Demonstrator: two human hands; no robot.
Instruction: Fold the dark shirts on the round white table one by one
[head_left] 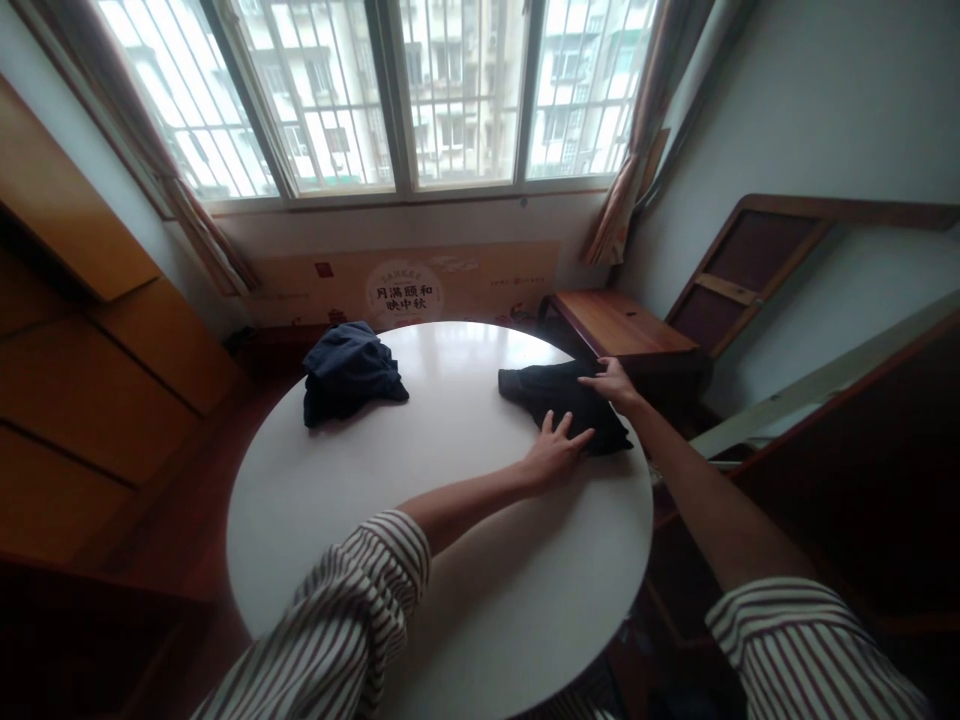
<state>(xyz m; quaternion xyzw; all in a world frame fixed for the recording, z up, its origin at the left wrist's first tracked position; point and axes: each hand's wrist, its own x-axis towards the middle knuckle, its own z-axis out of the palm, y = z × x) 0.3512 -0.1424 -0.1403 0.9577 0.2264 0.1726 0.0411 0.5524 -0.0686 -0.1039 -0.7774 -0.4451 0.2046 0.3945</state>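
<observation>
A dark, folded black garment (559, 392) lies near the right edge of the round white table (420, 520), with a greyish band at its left end. My left hand (556, 455) rests on its near side, the fingers spread. At the far right part of the same garment, my right hand (613, 385) touches the cloth with its fingers stretched out to the left. Neither hand grips the cloth visibly. Across the table on the left sits a crumpled navy-blue garment (351, 375), apart from both hands.
Beyond the table's right edge stands a low wooden side table (622, 325). Wooden cabinets (90, 400) line the left side. At the back are a barred window (405, 90) with tied curtains and a printed banner (480, 280) beneath it.
</observation>
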